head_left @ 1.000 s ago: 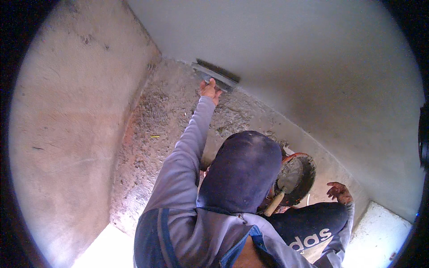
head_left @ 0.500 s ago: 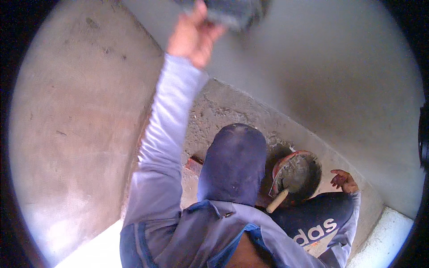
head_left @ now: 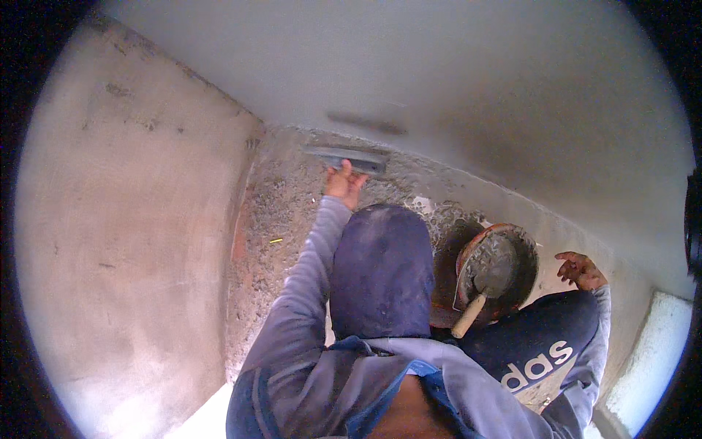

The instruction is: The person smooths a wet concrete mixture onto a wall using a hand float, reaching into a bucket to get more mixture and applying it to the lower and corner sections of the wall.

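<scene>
- In the head view, the left hand [head_left: 345,184] reaches forward, holding a float [head_left: 347,159]; the thumb and fingers close on its near side.
- The float lies crosswise above the rough floor [head_left: 285,197], near the foot of the smooth grey wall [head_left: 453,95]; whether it touches the floor, I cannot tell.
- A dark streak [head_left: 365,123] shows on that wall just beyond the float.
- The right hand [head_left: 581,271] is half open, its fingers loosely bent and nothing seen in it, just past the dark trouser leg [head_left: 545,322].
- Between the two hands, nearer the right one, stands a bucket [head_left: 533,274] with grey mortar stuck to its inside.
- A trowel sits in the bucket, its pale wooden handle [head_left: 469,316] sticking out over the rim toward the person.
- A small yellow strip [head_left: 276,240] lies on the floor, left of the left sleeve [head_left: 307,263].
- A second, brownish wall [head_left: 139,241] rises at the left.
</scene>
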The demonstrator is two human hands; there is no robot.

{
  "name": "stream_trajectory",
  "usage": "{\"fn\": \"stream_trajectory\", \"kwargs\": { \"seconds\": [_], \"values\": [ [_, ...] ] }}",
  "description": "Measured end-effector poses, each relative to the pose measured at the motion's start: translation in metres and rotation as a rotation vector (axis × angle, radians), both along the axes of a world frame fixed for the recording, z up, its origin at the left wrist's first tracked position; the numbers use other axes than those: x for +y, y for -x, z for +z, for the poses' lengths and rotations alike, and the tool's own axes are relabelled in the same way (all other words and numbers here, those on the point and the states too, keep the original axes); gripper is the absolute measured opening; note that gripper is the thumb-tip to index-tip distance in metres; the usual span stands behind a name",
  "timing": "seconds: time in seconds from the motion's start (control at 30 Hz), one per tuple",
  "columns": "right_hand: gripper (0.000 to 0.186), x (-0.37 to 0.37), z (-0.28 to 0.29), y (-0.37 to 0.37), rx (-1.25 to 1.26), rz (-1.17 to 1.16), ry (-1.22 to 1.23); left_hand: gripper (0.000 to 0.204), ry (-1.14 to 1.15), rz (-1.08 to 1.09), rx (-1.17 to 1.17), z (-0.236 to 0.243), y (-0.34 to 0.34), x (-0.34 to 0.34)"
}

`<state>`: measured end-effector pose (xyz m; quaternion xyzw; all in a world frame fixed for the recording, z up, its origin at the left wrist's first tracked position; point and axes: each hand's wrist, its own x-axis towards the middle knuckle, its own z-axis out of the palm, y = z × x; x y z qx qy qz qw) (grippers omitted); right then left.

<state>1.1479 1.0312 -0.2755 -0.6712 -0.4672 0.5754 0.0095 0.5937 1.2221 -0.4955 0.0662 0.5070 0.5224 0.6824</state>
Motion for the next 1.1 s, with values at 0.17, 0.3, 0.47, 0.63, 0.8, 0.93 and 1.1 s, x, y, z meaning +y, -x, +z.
{"fn": "stream_trajectory", "kwargs": {
  "seconds": [0.17, 0.3, 0.47, 0.63, 0.8, 0.93, 1.1],
  "values": [
    [0.04, 0.0, 0.006, 0.005, 0.016, -0.093, 0.015, 0.038, -0.031, 0.041, -0.175, -0.082, -0.056, 0.015],
    [0.041, -0.007, 0.003, -0.002, 0.023, -0.099, 0.032, 0.047, 0.017, 0.077, -0.216, -0.085, -0.074, 0.036],
    [0.045, -0.011, -0.003, -0.01, 0.094, -0.094, -0.005, 0.062, -0.016, -0.006, -0.146, -0.023, -0.08, 0.05],
    [0.045, -0.005, 0.002, 0.0, 0.029, -0.029, -0.053, 0.058, -0.26, -0.172, -0.195, 0.127, -0.087, 0.047],
    [0.041, 0.004, 0.019, 0.016, 0.058, 0.048, -0.18, 0.029, -0.838, -0.214, -0.333, 0.306, -0.071, 0.014],
    [0.037, 0.008, 0.029, 0.025, 0.046, 0.163, -0.301, 0.022, -0.968, -0.264, -0.271, 0.333, -0.037, -0.012],
    [0.034, 0.01, 0.032, 0.029, 0.138, 0.067, -0.235, 0.019, -0.395, -0.312, -0.046, 0.164, -0.034, -0.008]
  ]
}}
